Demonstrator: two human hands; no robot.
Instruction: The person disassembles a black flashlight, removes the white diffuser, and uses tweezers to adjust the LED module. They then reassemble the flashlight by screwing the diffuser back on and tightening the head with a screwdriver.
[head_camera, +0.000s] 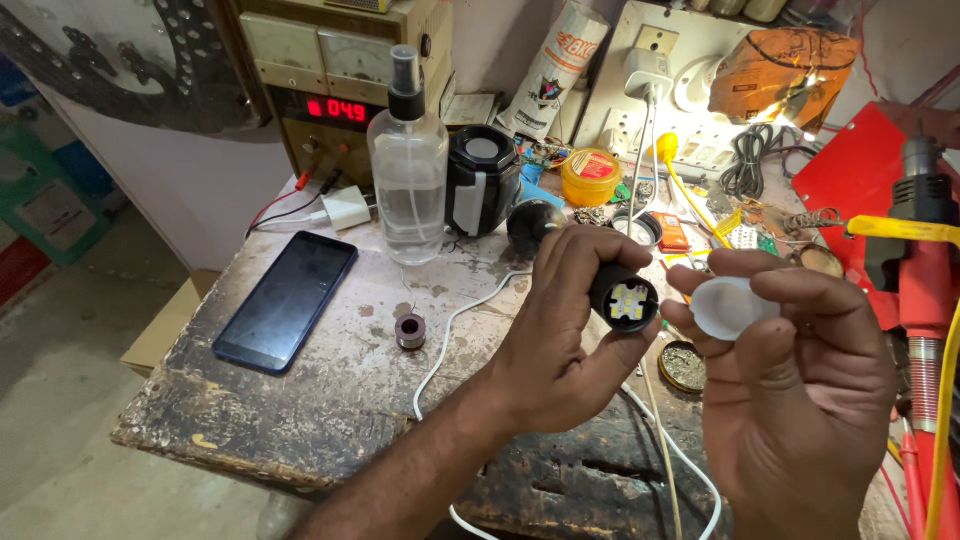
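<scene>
The left hand (560, 340) has its grip clamped on a black lamp body (622, 297), its LED face toward the camera. At 3 o'clock, just beside it, the right hand (800, 400) pinches a white dome cover (728, 306). Both hang above the worn surface (320, 400); a dark phone (287, 300) lies at 9 o'clock.

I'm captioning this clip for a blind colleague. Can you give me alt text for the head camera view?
Over a worn workbench, the left hand holds a black lamp body with its LED chips showing, while the right hand holds a white dome cover beside it. On the bench lie a dark phone, a clear spray bottle and a white cable.
</scene>
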